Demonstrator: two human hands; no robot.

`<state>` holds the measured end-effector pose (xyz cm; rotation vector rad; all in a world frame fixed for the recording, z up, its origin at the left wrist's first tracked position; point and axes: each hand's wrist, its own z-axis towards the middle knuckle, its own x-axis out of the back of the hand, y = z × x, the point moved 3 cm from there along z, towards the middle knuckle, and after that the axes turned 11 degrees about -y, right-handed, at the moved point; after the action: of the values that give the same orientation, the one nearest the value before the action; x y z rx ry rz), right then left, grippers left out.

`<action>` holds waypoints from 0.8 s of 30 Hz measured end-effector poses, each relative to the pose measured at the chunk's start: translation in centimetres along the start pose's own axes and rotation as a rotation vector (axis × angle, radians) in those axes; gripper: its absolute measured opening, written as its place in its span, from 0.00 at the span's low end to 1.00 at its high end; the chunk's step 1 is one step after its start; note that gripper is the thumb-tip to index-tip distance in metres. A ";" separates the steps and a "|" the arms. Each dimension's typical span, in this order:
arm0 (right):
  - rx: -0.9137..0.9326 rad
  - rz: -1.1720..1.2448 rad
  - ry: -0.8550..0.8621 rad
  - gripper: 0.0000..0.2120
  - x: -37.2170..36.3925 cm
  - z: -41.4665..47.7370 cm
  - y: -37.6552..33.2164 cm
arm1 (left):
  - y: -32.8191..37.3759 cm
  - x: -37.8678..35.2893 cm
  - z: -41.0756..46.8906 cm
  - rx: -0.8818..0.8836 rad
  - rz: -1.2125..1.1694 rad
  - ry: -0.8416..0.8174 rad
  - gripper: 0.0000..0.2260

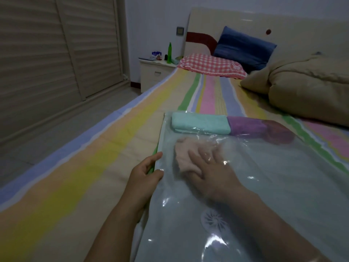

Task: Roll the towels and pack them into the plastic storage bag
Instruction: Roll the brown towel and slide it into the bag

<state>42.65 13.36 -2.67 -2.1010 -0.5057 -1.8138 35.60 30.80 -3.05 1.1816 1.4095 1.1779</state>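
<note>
On the bed (90,157), the left hand (145,173) pinches the limp, slippery edge of the plastic storage bag (283,176) while the right hand (213,171), fingers flat inside it, presses the soft, light pink towel (186,154), likely best pushed broadside, toward the teal towel (200,122).

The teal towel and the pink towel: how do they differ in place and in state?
1. The teal towel lies at the far end of the plastic storage bag; the pink towel lies nearer the person.
2. The teal towel is a neat, even bundle; the pink towel looks looser and uneven.
3. No hand touches the teal towel; the right hand rests on the pink towel.
Both show through the bag's clear plastic.
</note>
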 end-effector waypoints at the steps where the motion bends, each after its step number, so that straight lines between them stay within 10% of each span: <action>1: 0.001 -0.015 0.027 0.46 0.3 0.8 -0.4 | -0.1 0.1 0.1 -0.006 -0.003 0.006 0.21; 9: -0.085 0.104 0.094 0.28 0.8 6.9 -2.7 | -0.3 0.3 0.4 -0.001 -0.077 0.000 0.20; 18: -0.086 0.130 0.038 0.31 0.0 0.9 -2.4 | 1.4 0.6 -1.0 0.048 -0.006 0.008 0.20; 24: -0.010 0.162 -0.030 0.52 -1.7 -12.6 -1.6 | 5.2 -0.1 -7.4 0.117 0.730 -0.103 0.27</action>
<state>30.61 8.91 -2.55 -2.1127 -0.3240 -1.6994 28.86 30.37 2.98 1.9011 0.9927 1.4981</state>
